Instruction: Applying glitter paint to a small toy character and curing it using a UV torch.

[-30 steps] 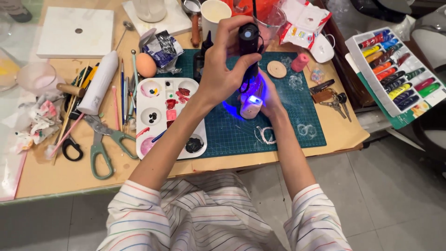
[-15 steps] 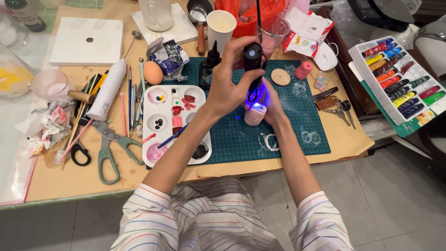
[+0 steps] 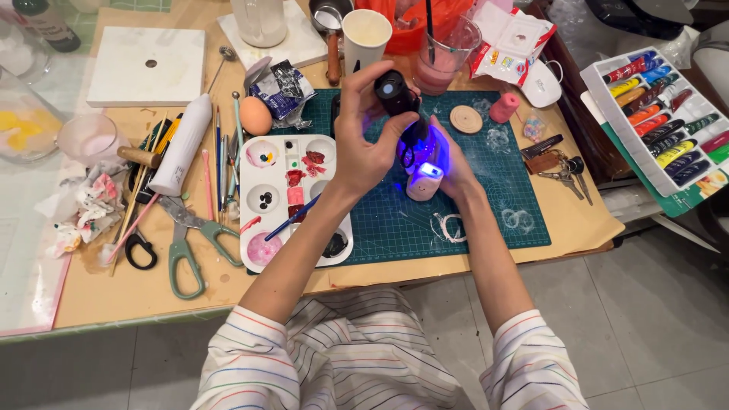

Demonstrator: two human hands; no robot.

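Observation:
My left hand (image 3: pixel 363 144) is raised above the green cutting mat (image 3: pixel 486 212) and grips a black torch (image 3: pixel 396 96) that shines blue-violet light downward. My right hand (image 3: pixel 448 163) holds a small pink object (image 3: pixel 424 182) just under the beam, low over the mat; its top glows blue. Both forearms reach in from the bottom of the view. A white paint palette (image 3: pixel 292 201) with red, pink and black paint lies left of my left wrist, with a thin brush (image 3: pixel 292 219) resting across it.
Green-handled scissors (image 3: pixel 186 243), brushes, a white tube (image 3: pixel 182 144) and an egg (image 3: pixel 256 115) lie to the left. A paper cup (image 3: pixel 366 34), a pink-filled beaker (image 3: pixel 446 57), a pink spool (image 3: pixel 503 107), keys (image 3: pixel 558 163) and a box of paint tubes (image 3: pixel 661 121) sit behind and right.
The view has shifted slightly; both hands stay together over the mat, with the torch tilted a little more toward the pink object.

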